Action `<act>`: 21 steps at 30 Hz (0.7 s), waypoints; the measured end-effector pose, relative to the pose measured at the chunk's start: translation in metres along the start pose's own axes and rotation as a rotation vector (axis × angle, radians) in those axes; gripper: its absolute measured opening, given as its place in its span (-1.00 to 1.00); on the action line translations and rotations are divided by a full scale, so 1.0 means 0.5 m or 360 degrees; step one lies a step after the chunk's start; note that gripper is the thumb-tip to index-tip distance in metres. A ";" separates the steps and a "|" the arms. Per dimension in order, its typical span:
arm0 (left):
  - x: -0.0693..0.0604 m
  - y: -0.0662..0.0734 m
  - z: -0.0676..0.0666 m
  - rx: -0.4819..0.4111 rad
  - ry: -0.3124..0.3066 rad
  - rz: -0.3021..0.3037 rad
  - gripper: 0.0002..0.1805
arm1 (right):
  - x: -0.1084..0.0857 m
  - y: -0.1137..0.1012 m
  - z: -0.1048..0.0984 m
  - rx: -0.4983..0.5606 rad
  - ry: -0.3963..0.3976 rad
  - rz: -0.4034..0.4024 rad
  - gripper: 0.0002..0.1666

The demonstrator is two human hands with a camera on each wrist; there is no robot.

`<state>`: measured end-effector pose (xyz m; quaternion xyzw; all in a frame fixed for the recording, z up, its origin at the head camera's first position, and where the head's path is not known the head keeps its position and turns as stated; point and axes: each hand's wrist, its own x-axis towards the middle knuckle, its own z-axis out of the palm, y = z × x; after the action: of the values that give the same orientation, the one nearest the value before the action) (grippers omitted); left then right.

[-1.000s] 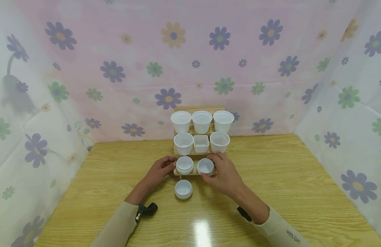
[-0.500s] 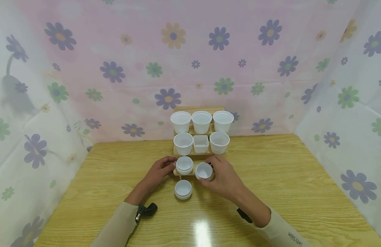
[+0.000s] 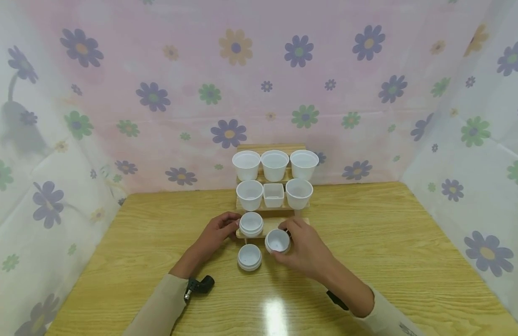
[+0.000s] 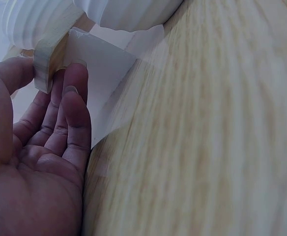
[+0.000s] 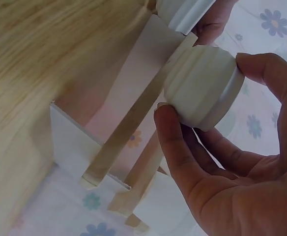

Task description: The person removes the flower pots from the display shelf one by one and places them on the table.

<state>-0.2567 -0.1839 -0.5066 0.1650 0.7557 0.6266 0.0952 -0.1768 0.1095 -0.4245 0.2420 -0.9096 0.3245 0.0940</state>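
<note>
A tiered wooden stand point(image 3: 265, 227) carries white pots on its steps. My left hand point(image 3: 218, 232) grips the left end of the lowest step; the left wrist view shows the thumb at one side of the wooden slat point(image 4: 52, 56) and curled fingers at the other. Beside that hand, a small round white pot point(image 3: 251, 224) sits on the step. Between thumb and fingers, my right hand point(image 3: 306, 245) pinches another small white pot point(image 5: 202, 86), held in front of the lowest step. A third small pot point(image 3: 249, 257) stands on the table before the stand.
On the upper steps stand several larger white cups point(image 3: 275, 165) and a square white cup point(image 3: 273, 195). The wood-grain table point(image 3: 389, 233) meets a flowered cloth backdrop point(image 3: 179, 93) behind and at both sides.
My right hand has drawn the pinched pot off the right part of the lowest step, toward me. My left hand stays at the stand's left end.
</note>
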 end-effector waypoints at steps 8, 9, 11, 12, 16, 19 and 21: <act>0.002 0.003 -0.002 -0.0010 -0.0008 -0.0029 -0.61 | -0.015 0.010 0.004 0.0044 0.0006 -0.0126 -0.42; 0.002 0.003 -0.002 -0.0010 -0.0009 -0.0027 -0.61 | -0.017 0.011 0.006 0.0056 0.0007 -0.0137 -0.42; 0.002 0.002 -0.002 -0.0010 -0.0008 -0.0025 -0.62 | -0.019 0.014 0.010 0.0079 -0.0003 -0.0145 -0.42; 0.002 0.001 -0.002 -0.0008 -0.0008 -0.0023 -0.62 | -0.020 0.015 0.012 0.0090 -0.0007 -0.0146 -0.42; 0.003 -0.001 0.000 -0.0009 0.0010 -0.0035 -0.62 | -0.022 0.018 0.022 0.0082 -0.0037 -0.0135 -0.43; 0.004 -0.002 0.001 -0.0010 0.0021 -0.0048 -0.61 | -0.023 0.021 0.027 0.0051 -0.0060 -0.0132 -0.44; 0.005 -0.003 0.000 -0.0008 0.0023 -0.0050 -0.61 | -0.023 0.022 0.030 0.0034 -0.0074 -0.0128 -0.45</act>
<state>-0.2592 -0.1831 -0.5081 0.1483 0.7573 0.6281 0.1001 -0.1725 0.1115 -0.4457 0.2869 -0.8975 0.3245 0.0832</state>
